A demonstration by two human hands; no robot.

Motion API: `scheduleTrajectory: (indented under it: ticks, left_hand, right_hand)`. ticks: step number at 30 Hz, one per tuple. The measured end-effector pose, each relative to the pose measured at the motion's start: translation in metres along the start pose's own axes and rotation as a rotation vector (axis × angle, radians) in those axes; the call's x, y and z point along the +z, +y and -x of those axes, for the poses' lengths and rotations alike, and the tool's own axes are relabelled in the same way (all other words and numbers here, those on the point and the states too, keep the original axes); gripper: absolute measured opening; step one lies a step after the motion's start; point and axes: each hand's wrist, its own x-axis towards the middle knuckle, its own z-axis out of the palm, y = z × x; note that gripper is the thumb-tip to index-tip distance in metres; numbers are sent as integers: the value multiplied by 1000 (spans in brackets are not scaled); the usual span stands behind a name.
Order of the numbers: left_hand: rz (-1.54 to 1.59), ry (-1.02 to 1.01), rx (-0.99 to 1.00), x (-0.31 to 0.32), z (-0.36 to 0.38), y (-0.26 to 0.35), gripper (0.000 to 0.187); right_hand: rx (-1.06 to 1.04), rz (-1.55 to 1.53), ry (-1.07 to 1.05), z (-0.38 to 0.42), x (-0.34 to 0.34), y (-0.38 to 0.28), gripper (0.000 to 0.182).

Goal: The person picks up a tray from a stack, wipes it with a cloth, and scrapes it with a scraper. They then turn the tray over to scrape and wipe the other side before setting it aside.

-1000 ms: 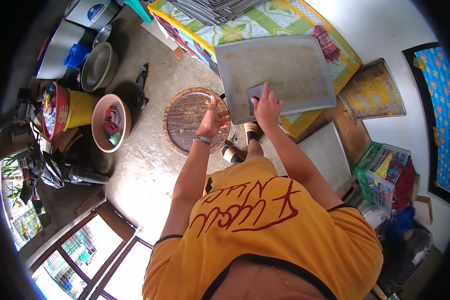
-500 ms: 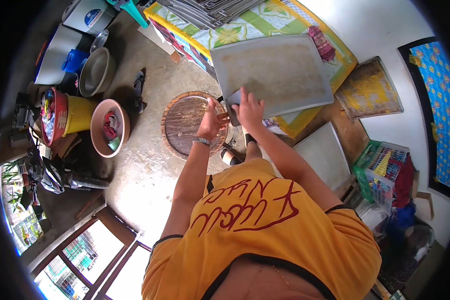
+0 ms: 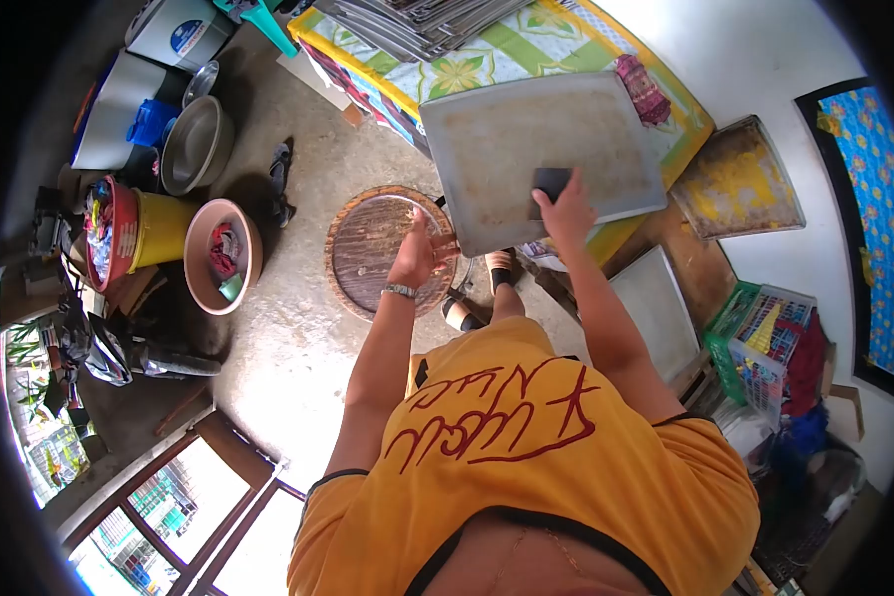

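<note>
A grey metal baking tray (image 3: 526, 129) with brownish stains rests tilted across the front of the cloth-covered table. My right hand (image 3: 566, 214) is over its lower right part, fingers closed around a dark, flat, square-cornered piece (image 3: 550, 183) pressed against the tray surface; what kind of piece it is I cannot tell. At the tray's lower left edge is my left hand (image 3: 417, 256), wearing a metal-banded watch. Its thumb points up, apart from the fingers, which stretch toward the tray's edge.
A stack of metal trays (image 3: 422, 25) lies on the table (image 3: 556, 35). A yellow-smeared tray (image 3: 740, 184) leans by the wall, another grey tray (image 3: 656, 308) below it. A round wooden-rimmed stool top (image 3: 363, 248) stands left, with a pink basin (image 3: 194, 263) beyond. Crates (image 3: 755, 343) stand right.
My right hand has moved rightward across the tray from its left edge, and the flat piece now shows dark. My left hand has stayed about the same at the tray's edge.
</note>
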Motion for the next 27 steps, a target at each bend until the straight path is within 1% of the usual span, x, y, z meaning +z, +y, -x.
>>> scheduleTrajectory:
  ticks: [1, 2, 5, 8, 11, 12, 15, 16, 19, 22, 23, 25, 26, 27]
  left_hand:
    - [33, -49, 6, 1, 3, -2, 97]
    - [35, -38, 11, 4, 4, -4, 98]
    - [44, -27, 13, 14, 1, -8, 102]
    - [68, -28, 22, 10, -4, -11, 105]
    - [109, -8, 67, 10, 1, -6, 106]
    - [114, -9, 77, 11, 1, -7, 106]
    - [102, -18, 60, 12, -3, -11, 106]
    - [93, -23, 50, 13, -6, -12, 106]
    - [71, -79, 44, 8, -9, -12, 108]
    - [146, -60, 54, 19, 7, -8, 108]
    - [168, -41, 52, 22, 12, -4, 105]
    - [213, -7, 45, 26, 19, 0, 98]
    - [182, 14, 51, 25, 17, -1, 96]
    - [149, 29, 56, 24, 14, -2, 95]
  right_hand:
    - [42, 78, 1, -4, -13, 2, 93]
    - [71, 80, -70, -2, -11, -1, 91]
    - [-184, 76, -206, 36, 18, -43, 93]
    - [-416, 60, -176, 54, 23, -71, 92]
    - [-202, 30, -34, 17, 30, -36, 91]
    - [-117, 59, 10, 6, 15, -28, 89]
    - [-175, 75, -93, 12, 15, -40, 91]
    - [-254, 79, -122, 30, 24, -53, 93]
    - [-395, 49, -193, 58, 38, -77, 95]
    - [-243, 0, -131, 37, 37, -51, 96]
    - [-201, 1, -103, 29, 34, -43, 96]
    - [-132, 0, -140, 21, 17, -40, 97]
    - [-93, 1, -154, 19, 10, -39, 98]
    - [-166, 23, -172, 24, 17, -39, 98]
